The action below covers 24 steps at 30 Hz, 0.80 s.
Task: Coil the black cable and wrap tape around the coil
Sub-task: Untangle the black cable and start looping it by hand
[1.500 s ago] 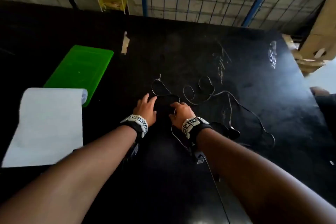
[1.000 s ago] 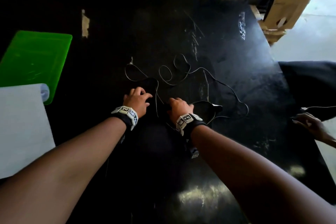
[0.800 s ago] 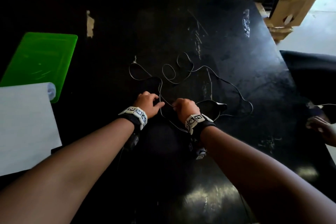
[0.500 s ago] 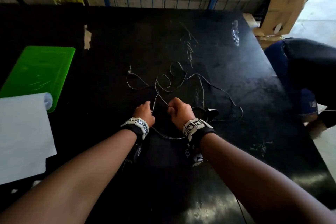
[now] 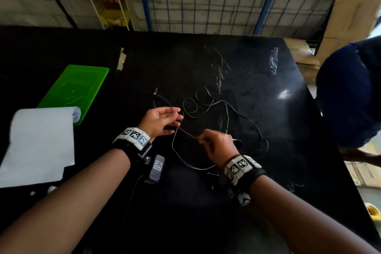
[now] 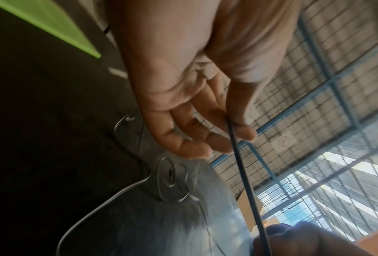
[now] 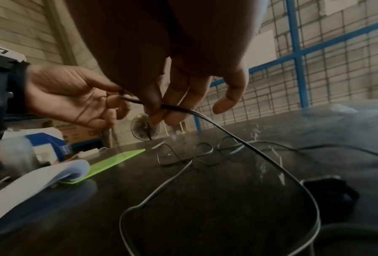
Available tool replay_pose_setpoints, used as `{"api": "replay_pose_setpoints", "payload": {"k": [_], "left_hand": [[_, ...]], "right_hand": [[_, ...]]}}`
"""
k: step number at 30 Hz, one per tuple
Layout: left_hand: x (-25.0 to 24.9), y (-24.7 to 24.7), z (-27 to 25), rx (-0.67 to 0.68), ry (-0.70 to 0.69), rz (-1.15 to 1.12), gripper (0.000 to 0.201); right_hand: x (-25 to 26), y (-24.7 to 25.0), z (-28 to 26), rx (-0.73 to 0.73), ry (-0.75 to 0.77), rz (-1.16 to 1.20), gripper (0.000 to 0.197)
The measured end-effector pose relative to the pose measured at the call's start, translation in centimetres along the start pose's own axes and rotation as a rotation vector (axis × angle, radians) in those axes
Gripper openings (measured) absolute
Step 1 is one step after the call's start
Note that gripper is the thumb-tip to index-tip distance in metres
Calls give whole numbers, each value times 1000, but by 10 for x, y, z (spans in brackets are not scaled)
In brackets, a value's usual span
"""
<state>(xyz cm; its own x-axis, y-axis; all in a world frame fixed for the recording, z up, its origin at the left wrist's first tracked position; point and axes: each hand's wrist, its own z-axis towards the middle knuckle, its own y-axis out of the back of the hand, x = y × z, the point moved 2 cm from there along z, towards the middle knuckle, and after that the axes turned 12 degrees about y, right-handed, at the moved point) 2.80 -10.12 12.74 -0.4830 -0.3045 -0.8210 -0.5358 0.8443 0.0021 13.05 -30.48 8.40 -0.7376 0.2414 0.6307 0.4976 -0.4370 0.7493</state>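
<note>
Since half a second ago: both hands raised off the table [image 5: 268, 109] and drawn apart, a straight run of the black cable [image 5: 186, 132] now stretched between them.

Near edge, middle: two hands, each with a marker band at the wrist. Right hand [image 5: 218, 146] nearer, thumb and forefinger pinching the cable, other fingers [image 7: 229, 97] loosely curled and apart from it. Left hand [image 5: 158, 119] just beyond and to the left, palm turned toward the right hand, thumb and forefinger pinching the cable's other held point, remaining fingers [image 6: 190, 135] relaxed and nearly straight.

One cable counted. Below the hands, one slack loop hanging down to the tabletop near the right wrist. Beyond the hands, toward the table's middle, two small loops side by side and one larger bend to their left, all lying flat; a long curve trailing toward the right edge and back. Not yet coiled.

One dark roll-like object [image 7: 330, 195] on the table just right of the right hand; identity cannot be told.

Left edge: one white paper sheet [image 5: 39, 144], curled at its far end, overlapping one green board [image 5: 76, 88] beyond it.

Far edge: one strip of pale tape [image 5: 121, 62] stuck to the tabletop.
</note>
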Motion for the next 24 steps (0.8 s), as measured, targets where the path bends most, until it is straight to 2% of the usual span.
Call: {"api": "replay_pose_setpoints", "payload": {"k": [2, 5, 8, 12, 14, 16, 18, 21, 24], "left_hand": [[-10, 0, -18, 6, -40, 31, 17], [-20, 0, -43, -63, -93, 57, 10], [-27, -8, -67, -88, -180, 30, 13], [-37, -20, -92, -98, -291, 29, 12], [-43, -21, -100, -82, -327, 1, 13], [-49, -20, -106, -44, -352, -20, 14], [-54, -18, -111, 5, -360, -66, 15], [-61, -10, -117, 58, -379, -105, 17], [-67, 4, -120, 46, -371, -58, 18]], "right_hand": [[0, 18, -2, -27, 40, 7, 6], [6, 42, -1, -64, 65, 15, 20], [21, 57, 7, -62, 107, 65, 30], [52, 67, 22, 89, 132, 295, 21], [66, 71, 28, 23, 145, 313, 16], [75, 73, 31, -59, 160, 272, 23], [83, 73, 34, -46, 218, 220, 29], [100, 77, 40, 4, 237, 344, 18], [108, 87, 47, -78, 263, 342, 14]]}}
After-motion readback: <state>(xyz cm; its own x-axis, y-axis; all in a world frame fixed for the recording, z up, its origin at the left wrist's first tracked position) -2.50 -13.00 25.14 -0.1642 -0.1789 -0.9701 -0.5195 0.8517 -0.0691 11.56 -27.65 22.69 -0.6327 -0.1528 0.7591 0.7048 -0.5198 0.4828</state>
